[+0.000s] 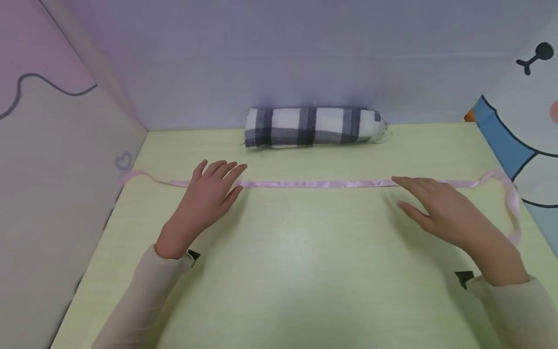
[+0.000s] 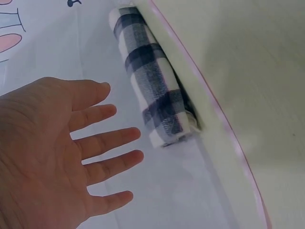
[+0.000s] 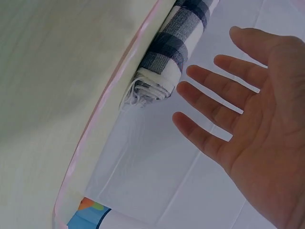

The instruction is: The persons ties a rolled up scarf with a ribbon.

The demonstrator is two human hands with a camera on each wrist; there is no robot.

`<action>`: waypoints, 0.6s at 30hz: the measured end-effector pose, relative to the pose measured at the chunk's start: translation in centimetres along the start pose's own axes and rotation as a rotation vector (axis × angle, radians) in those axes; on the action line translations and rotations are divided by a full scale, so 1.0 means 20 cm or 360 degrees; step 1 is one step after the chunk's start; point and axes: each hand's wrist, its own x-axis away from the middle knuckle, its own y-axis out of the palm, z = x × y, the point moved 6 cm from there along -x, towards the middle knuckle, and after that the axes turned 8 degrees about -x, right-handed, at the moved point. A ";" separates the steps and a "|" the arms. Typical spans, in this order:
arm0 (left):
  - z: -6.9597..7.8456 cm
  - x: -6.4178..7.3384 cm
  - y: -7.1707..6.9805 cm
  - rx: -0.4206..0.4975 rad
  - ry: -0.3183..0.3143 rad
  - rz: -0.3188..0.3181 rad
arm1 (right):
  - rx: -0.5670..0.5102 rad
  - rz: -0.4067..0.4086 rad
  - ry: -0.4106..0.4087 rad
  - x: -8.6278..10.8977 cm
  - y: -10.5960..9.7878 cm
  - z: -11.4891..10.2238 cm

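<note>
Spanning table [image 1: 301, 271] edge to edge: ribbon [image 1: 314, 184] near well-separated hands [image 1: 210, 194] [image 1: 449, 211]

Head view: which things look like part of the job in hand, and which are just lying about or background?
Likely part of the job:
pink ribbon, laid across the table, near the left hand and right hand, neither gripping it
rolled checked cloth, beyond the ribbon

Likely just background:
the table, underneath
walls, with prints at both sides

No readable text, labels or numbers — just a heart outline [image 1: 123, 160] on the left wall [image 1: 52, 208].
</note>
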 end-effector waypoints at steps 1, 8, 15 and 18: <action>0.00 -0.02 0.00 0.0007 0.0000 -0.0009 | -0.0005 0.0002 0.0005 -0.02 0.00 0.00; 0.02 -0.15 0.00 0.0091 -0.0014 -0.0058 | -0.0010 -0.0043 0.0051 -0.12 -0.01 -0.01; 0.02 -0.23 0.05 0.0083 -0.0044 -0.0106 | -0.0063 -0.0024 0.0096 -0.24 -0.01 -0.01; 0.01 -0.27 0.08 0.0057 -0.0046 -0.0114 | -0.0089 -0.0036 0.0123 -0.30 0.00 0.00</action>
